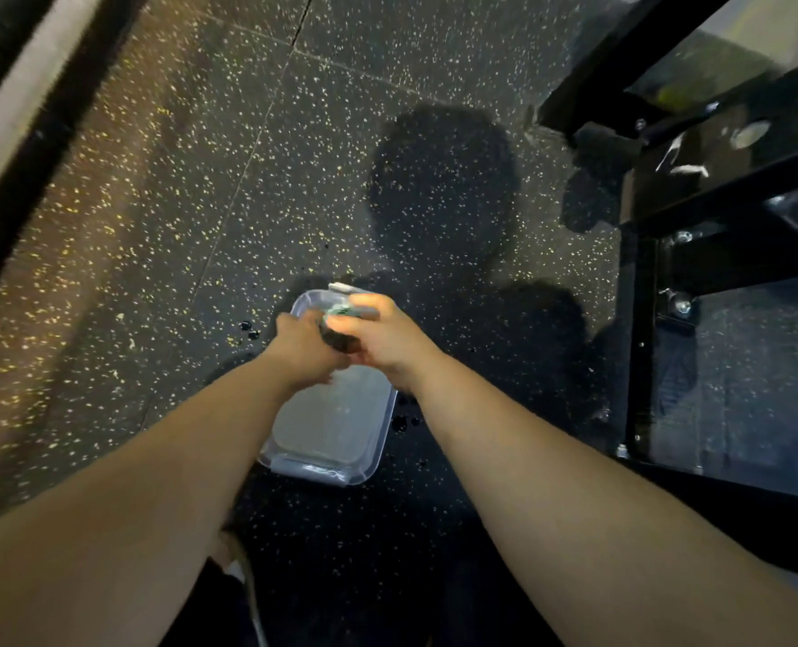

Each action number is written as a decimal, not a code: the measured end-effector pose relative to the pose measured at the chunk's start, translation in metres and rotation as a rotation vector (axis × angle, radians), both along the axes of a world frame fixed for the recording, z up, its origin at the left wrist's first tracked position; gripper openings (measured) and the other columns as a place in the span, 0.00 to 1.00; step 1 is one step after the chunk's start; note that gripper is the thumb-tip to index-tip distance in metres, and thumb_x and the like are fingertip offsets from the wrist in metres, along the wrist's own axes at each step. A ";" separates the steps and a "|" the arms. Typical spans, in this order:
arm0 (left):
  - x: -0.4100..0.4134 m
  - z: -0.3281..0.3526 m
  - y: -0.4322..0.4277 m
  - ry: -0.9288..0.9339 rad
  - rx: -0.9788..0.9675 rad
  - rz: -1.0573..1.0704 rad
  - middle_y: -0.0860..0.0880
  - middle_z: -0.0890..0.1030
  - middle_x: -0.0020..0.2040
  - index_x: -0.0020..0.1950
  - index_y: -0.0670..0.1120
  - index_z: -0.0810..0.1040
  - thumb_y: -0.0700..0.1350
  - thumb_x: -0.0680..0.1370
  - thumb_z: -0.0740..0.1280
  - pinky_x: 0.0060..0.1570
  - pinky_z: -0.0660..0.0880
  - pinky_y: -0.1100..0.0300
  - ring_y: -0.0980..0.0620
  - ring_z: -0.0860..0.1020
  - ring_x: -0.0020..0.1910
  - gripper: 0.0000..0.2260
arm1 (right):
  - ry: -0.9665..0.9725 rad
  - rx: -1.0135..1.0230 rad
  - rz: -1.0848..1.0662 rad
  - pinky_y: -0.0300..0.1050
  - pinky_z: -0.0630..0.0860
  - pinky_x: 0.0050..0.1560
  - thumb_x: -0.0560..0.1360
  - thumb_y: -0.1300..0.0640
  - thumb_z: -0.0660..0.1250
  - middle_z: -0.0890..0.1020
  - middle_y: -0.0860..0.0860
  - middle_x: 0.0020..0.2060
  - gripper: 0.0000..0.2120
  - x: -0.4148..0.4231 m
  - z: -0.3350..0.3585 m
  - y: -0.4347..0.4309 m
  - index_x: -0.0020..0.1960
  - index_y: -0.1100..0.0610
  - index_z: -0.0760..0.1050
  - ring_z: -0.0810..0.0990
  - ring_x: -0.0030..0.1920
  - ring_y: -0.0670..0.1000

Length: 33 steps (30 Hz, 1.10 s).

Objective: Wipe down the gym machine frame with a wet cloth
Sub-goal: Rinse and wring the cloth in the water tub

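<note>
A dark, bunched-up cloth (341,336) is squeezed between both hands above a clear plastic tub (322,469) of water on the floor. My left hand (301,340) grips the cloth from the left. My right hand (378,333) grips it from the right, fingers curled over its top. Most of the cloth is hidden inside the two fists. The black gym machine frame (714,217) stands at the right, with bolts and glossy steel beams.
The floor is dark rubber with yellow speckles (201,203). Dark water drops (250,329) lie beside the tub on both sides. A dark bar with a pale band (19,114) crosses the upper left corner. My shadow falls on the floor ahead.
</note>
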<state>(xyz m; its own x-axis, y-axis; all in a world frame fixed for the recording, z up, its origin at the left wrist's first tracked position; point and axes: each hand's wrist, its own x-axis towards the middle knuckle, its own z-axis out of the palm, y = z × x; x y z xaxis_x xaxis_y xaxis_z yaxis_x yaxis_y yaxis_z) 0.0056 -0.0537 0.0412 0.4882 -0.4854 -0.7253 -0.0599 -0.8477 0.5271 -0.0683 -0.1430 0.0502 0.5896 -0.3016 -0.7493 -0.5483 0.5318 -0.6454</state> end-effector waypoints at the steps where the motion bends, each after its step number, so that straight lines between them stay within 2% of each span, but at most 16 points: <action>1: 0.000 0.016 -0.002 0.062 -0.078 0.044 0.36 0.71 0.59 0.63 0.40 0.72 0.37 0.71 0.71 0.29 0.78 0.62 0.43 0.78 0.43 0.22 | 0.021 -0.027 -0.050 0.40 0.78 0.35 0.75 0.65 0.68 0.78 0.53 0.47 0.21 -0.001 0.013 -0.001 0.65 0.58 0.67 0.79 0.40 0.50; 4: 0.007 0.081 -0.013 0.222 -0.187 0.146 0.44 0.78 0.47 0.60 0.43 0.72 0.38 0.74 0.70 0.40 0.78 0.53 0.48 0.77 0.40 0.16 | 0.077 -0.007 -0.221 0.45 0.76 0.45 0.74 0.66 0.68 0.78 0.55 0.53 0.17 -0.002 0.067 -0.015 0.60 0.54 0.69 0.79 0.44 0.51; 6: 0.011 0.122 -0.023 0.247 -0.215 0.192 0.46 0.78 0.50 0.58 0.47 0.70 0.41 0.75 0.70 0.45 0.78 0.51 0.47 0.78 0.45 0.14 | 0.061 0.038 -0.285 0.47 0.74 0.45 0.76 0.68 0.64 0.77 0.51 0.54 0.16 -0.002 0.107 -0.026 0.59 0.52 0.69 0.78 0.47 0.52; 8: 0.016 0.161 -0.034 0.170 -0.237 0.163 0.46 0.78 0.52 0.58 0.47 0.71 0.42 0.76 0.70 0.46 0.78 0.53 0.48 0.77 0.47 0.13 | 0.040 0.089 -0.396 0.51 0.75 0.44 0.76 0.72 0.58 0.77 0.53 0.54 0.18 0.001 0.152 -0.036 0.58 0.52 0.70 0.78 0.47 0.53; 10: 0.020 0.194 -0.043 0.016 -0.246 0.132 0.46 0.78 0.51 0.57 0.45 0.74 0.41 0.75 0.70 0.39 0.73 0.61 0.50 0.76 0.44 0.12 | 0.050 0.150 -0.569 0.54 0.76 0.49 0.76 0.71 0.54 0.77 0.55 0.51 0.14 0.005 0.188 -0.041 0.54 0.56 0.70 0.77 0.44 0.53; 12: 0.026 0.224 -0.050 -0.097 -0.266 0.107 0.46 0.80 0.51 0.55 0.45 0.77 0.42 0.74 0.71 0.42 0.72 0.61 0.48 0.77 0.46 0.11 | 0.127 0.206 -0.585 0.56 0.75 0.58 0.79 0.58 0.59 0.77 0.55 0.53 0.06 0.006 0.217 -0.041 0.54 0.57 0.72 0.77 0.49 0.54; 14: 0.031 0.254 -0.054 -0.141 -0.268 0.036 0.48 0.80 0.53 0.57 0.47 0.78 0.46 0.73 0.71 0.53 0.74 0.56 0.47 0.78 0.51 0.13 | 0.200 0.323 -0.490 0.55 0.75 0.55 0.77 0.41 0.63 0.74 0.56 0.61 0.23 0.003 0.242 -0.038 0.63 0.57 0.71 0.76 0.55 0.58; 15: 0.033 0.270 -0.056 -0.159 -0.247 -0.028 0.50 0.80 0.53 0.58 0.49 0.78 0.48 0.73 0.71 0.54 0.74 0.57 0.48 0.78 0.51 0.14 | 0.187 0.381 -0.461 0.54 0.76 0.53 0.75 0.38 0.62 0.75 0.57 0.59 0.26 0.002 0.255 -0.037 0.62 0.58 0.71 0.77 0.54 0.58; 17: 0.037 0.295 -0.060 -0.231 -0.198 -0.222 0.51 0.80 0.51 0.56 0.51 0.78 0.51 0.73 0.70 0.48 0.71 0.59 0.50 0.77 0.48 0.13 | 0.146 0.398 -0.493 0.53 0.76 0.54 0.77 0.42 0.62 0.79 0.57 0.53 0.19 0.003 0.275 -0.032 0.54 0.57 0.74 0.79 0.50 0.56; 19: 0.042 0.317 -0.066 -0.242 -0.197 -0.304 0.51 0.79 0.48 0.51 0.50 0.77 0.51 0.74 0.70 0.43 0.67 0.60 0.51 0.75 0.45 0.09 | 0.144 0.277 -0.639 0.51 0.77 0.54 0.79 0.53 0.63 0.80 0.57 0.53 0.08 0.006 0.290 -0.035 0.54 0.56 0.74 0.80 0.51 0.54; 21: 0.046 0.337 -0.070 -0.110 -0.235 -0.195 0.50 0.78 0.47 0.51 0.48 0.77 0.48 0.75 0.69 0.41 0.68 0.61 0.51 0.75 0.45 0.07 | 0.160 0.182 -0.812 0.49 0.78 0.47 0.79 0.60 0.62 0.81 0.55 0.49 0.07 0.006 0.303 -0.039 0.56 0.54 0.73 0.80 0.49 0.53; 23: 0.052 0.348 -0.074 -0.016 -0.248 -0.035 0.50 0.77 0.50 0.55 0.45 0.76 0.48 0.77 0.67 0.40 0.68 0.60 0.52 0.75 0.45 0.09 | 0.235 0.121 -0.913 0.49 0.76 0.49 0.79 0.58 0.62 0.80 0.54 0.47 0.07 0.003 0.310 -0.046 0.56 0.54 0.73 0.79 0.47 0.51; 25: 0.057 0.358 -0.078 0.003 -0.218 0.015 0.49 0.77 0.52 0.57 0.44 0.75 0.50 0.79 0.63 0.46 0.71 0.58 0.50 0.76 0.48 0.11 | 0.247 0.135 -0.950 0.50 0.76 0.51 0.80 0.54 0.62 0.80 0.55 0.48 0.12 0.000 0.315 -0.052 0.61 0.56 0.72 0.80 0.47 0.53; 27: 0.063 0.365 -0.086 0.015 -0.210 0.096 0.45 0.79 0.53 0.54 0.44 0.75 0.51 0.81 0.60 0.54 0.73 0.51 0.45 0.77 0.52 0.12 | 0.183 0.206 -0.966 0.50 0.79 0.42 0.81 0.51 0.59 0.80 0.56 0.54 0.16 0.002 0.323 -0.062 0.66 0.56 0.69 0.81 0.46 0.54; 31: 0.065 0.381 -0.103 -0.009 -0.211 0.157 0.45 0.76 0.51 0.55 0.46 0.69 0.51 0.83 0.53 0.48 0.72 0.52 0.46 0.75 0.49 0.11 | 0.094 0.367 -0.969 0.56 0.76 0.54 0.81 0.44 0.55 0.75 0.59 0.64 0.24 0.004 0.337 -0.078 0.70 0.58 0.67 0.76 0.61 0.60; 33: 0.070 0.383 -0.113 -0.018 -0.232 0.175 0.43 0.76 0.52 0.55 0.46 0.67 0.51 0.83 0.52 0.49 0.75 0.49 0.42 0.77 0.50 0.10 | 0.045 0.362 -0.839 0.56 0.77 0.54 0.76 0.44 0.64 0.75 0.59 0.64 0.28 0.009 0.341 -0.084 0.71 0.57 0.65 0.78 0.60 0.59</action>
